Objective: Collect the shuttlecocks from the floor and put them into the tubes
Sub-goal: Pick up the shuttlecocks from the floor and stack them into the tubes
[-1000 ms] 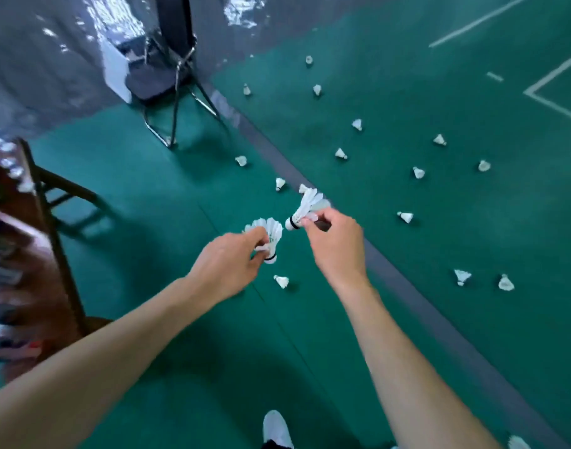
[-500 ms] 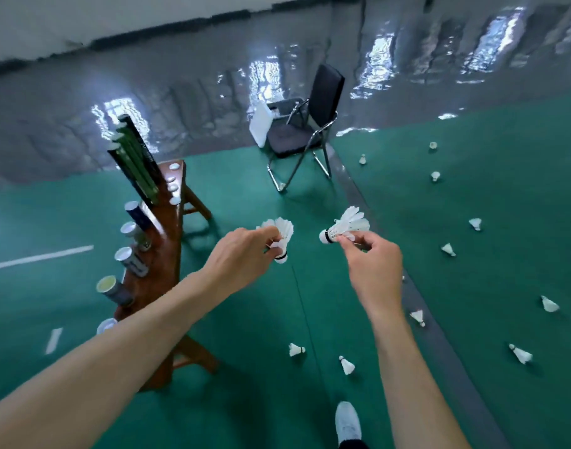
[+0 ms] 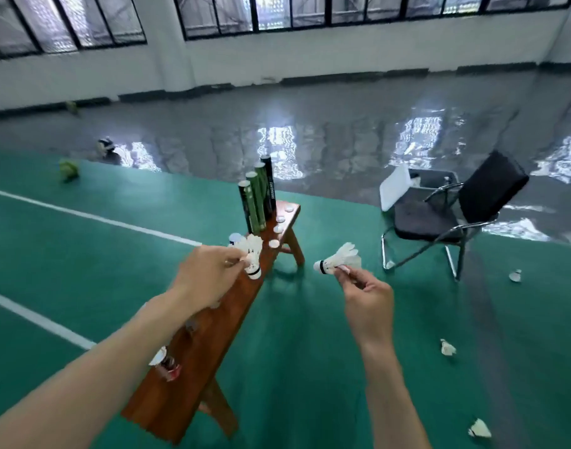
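My left hand [image 3: 209,275] pinches a white shuttlecock [image 3: 252,254], cork down, above the wooden bench [image 3: 213,348]. My right hand [image 3: 367,303] holds a second shuttlecock [image 3: 341,260] by its feathers, cork pointing left, over the green floor to the right of the bench. Three dark green tubes [image 3: 256,199] stand upright at the bench's far end. Another tube [image 3: 167,362] lies on the bench partly under my left forearm. Loose shuttlecocks [image 3: 448,348] lie on the floor at the right.
Round white tube caps [image 3: 279,228] sit on the bench's far end. A black folding chair [image 3: 452,215] stands at the right with a white sheet on it. White court lines [image 3: 93,218] cross the green floor at the left. Grey glossy floor and a windowed wall lie beyond.
The view has swung up and left from the floor to the bench. Both hands, each still holding its shuttlecock, have come over and beside the bench and moved further apart.
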The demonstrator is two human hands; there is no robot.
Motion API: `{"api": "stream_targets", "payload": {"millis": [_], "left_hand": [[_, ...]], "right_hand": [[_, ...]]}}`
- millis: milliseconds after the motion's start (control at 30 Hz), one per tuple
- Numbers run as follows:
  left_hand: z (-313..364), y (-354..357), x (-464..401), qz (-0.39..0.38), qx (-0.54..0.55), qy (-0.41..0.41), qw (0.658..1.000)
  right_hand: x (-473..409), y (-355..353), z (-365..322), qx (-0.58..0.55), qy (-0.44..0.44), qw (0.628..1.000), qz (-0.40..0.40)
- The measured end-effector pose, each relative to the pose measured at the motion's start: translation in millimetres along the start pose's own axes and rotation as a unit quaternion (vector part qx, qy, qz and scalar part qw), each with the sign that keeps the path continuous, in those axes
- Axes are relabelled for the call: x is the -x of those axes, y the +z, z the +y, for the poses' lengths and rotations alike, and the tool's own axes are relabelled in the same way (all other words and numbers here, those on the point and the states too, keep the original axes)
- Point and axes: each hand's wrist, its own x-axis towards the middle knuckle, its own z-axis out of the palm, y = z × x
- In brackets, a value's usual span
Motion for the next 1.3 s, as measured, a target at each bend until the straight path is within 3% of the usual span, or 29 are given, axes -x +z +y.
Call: {"api": "stream_targets", "payload": {"millis": [167, 367, 567, 767, 1033, 1167, 1300], "left_hand": [[-55.7, 25.8, -103.6, 0.027, 0.026, -0.046, 0.998], [-123.9, 69.6, -260.1, 0.011, 0.043, -0.057, 0.997], [-147.7, 111.8, -398.4, -0.024, 0.067, -0.089, 0.994], [-183.1, 175.4, -520.7, -0.013, 0.057, -0.169, 0.984], [-213.1, 223.7, -611.7, 0.057, 0.026, -0.334, 0.941], [-217.7, 242.2, -635.7, 0.079, 0.015, -0.377, 0.923], [-238.2, 260.6, -664.4, 0.07, 0.005, -0.398, 0.915]], "right_hand": [[-107.1, 84.4, 21.1, -0.006, 0.013, 0.997, -0.074], [-254.2, 180.9, 41.7, 0.031, 0.025, 0.995, -0.093], [-387.5, 227.1, 43.6, 0.047, 0.026, 0.994, -0.094], [-543.7, 265.0, 95.9, 0.038, 0.065, 0.991, -0.11], [-706.7, 334.6, 132.6, 0.063, 0.078, 0.951, -0.293], [-748.4, 370.9, 134.7, 0.074, 0.083, 0.92, -0.376], [-777.6, 406.0, 143.8, 0.081, 0.068, 0.907, -0.409]]}}
